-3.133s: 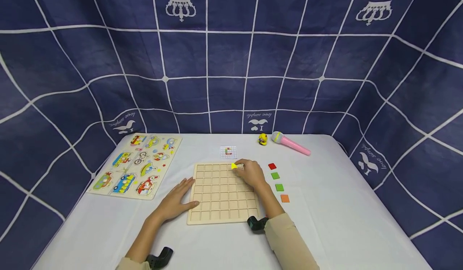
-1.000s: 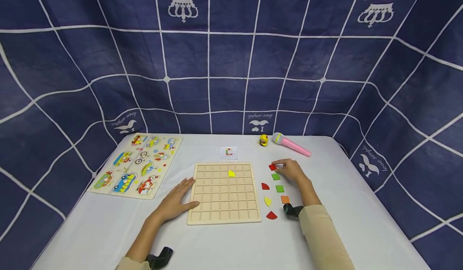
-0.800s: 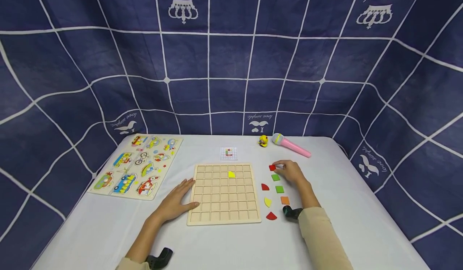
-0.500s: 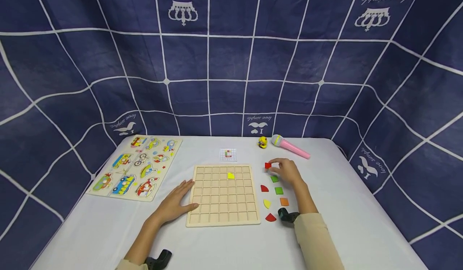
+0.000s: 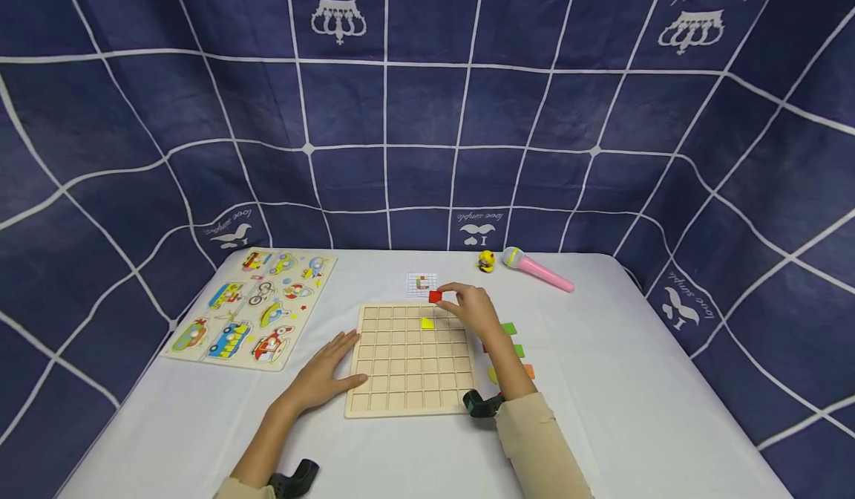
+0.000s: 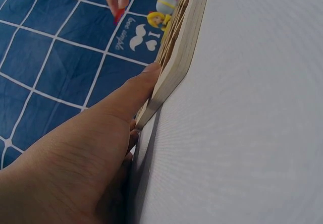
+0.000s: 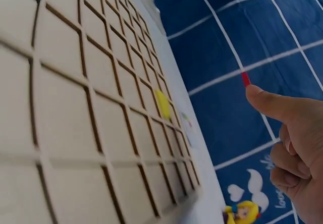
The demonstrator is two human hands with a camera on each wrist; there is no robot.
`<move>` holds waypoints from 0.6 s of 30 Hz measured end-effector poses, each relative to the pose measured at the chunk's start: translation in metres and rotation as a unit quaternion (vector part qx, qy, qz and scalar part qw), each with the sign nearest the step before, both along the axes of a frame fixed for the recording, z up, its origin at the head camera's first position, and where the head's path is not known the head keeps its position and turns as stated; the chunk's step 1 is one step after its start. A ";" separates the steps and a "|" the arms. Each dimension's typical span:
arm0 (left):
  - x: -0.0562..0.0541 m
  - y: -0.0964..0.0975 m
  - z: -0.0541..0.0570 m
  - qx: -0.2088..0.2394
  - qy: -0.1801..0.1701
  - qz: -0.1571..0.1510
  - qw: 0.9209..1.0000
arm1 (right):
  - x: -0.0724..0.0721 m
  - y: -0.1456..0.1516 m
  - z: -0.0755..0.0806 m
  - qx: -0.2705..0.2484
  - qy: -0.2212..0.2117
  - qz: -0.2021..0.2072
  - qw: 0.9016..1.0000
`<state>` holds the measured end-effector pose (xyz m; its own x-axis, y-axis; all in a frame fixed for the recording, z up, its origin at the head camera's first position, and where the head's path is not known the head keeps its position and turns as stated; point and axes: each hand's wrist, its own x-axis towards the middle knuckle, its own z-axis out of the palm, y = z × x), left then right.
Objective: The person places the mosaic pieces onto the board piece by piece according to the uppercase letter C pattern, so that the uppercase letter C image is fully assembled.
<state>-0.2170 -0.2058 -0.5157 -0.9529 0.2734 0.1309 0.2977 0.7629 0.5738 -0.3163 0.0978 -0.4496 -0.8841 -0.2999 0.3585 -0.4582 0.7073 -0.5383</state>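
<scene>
Thin Pinch on the Red Tile [image 5: 436,296]!

Nearest, the left hand [image 5: 327,371] lies with fingers stretched against the grid board [image 5: 387,373]; ease off and the board might slide. The right forearm [image 5: 510,369] crosses above loose green tiles [image 5: 510,328]; a dip could scatter them. The yellow piece [image 5: 427,324], in its cell, risks a knock. Beyond, the right hand [image 5: 473,312] pinches the red tile, raised near the board's far edge; a slip could drop it by the pattern card [image 5: 422,284].
</scene>
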 end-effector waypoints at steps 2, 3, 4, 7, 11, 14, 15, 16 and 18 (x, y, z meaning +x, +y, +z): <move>0.000 0.000 0.000 0.000 0.001 -0.001 1.000 | 0.000 -0.010 -0.005 0.006 -0.006 0.009 1.000; 0.000 0.000 0.000 0.001 0.001 -0.002 1.000 | 0.000 -0.015 -0.008 0.008 -0.012 0.013 1.000; 0.000 0.000 0.000 0.000 0.000 -0.002 1.000 | 0.001 -0.019 -0.011 0.009 -0.019 0.017 1.000; 0.000 0.000 0.000 -0.001 -0.006 0.001 1.000 | 0.001 -0.028 -0.020 0.013 -0.045 0.024 0.999; 0.000 0.000 0.001 -0.001 -0.012 0.005 1.000 | 0.002 -0.035 -0.034 0.014 -0.066 0.027 0.997; 0.000 0.000 0.001 -0.001 -0.013 0.006 1.000 | 0.002 -0.037 -0.042 0.021 -0.062 0.027 0.997; 0.000 0.000 0.001 -0.002 -0.015 0.008 1.000 | 0.003 -0.037 -0.044 0.025 -0.059 0.027 0.998; 0.000 0.001 0.001 -0.003 -0.015 0.008 1.000 | 0.003 -0.037 -0.046 0.025 -0.056 0.028 0.998; 0.000 0.001 0.000 -0.004 -0.014 0.009 1.000 | 0.004 -0.037 -0.048 0.026 -0.053 0.028 0.998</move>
<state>-0.2174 -0.2051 -0.5152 -0.9608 0.2575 0.1025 0.2684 0.7729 0.5749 -0.3121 0.0607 -0.4975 -0.8970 -0.3663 0.2474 -0.4413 0.7100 -0.5488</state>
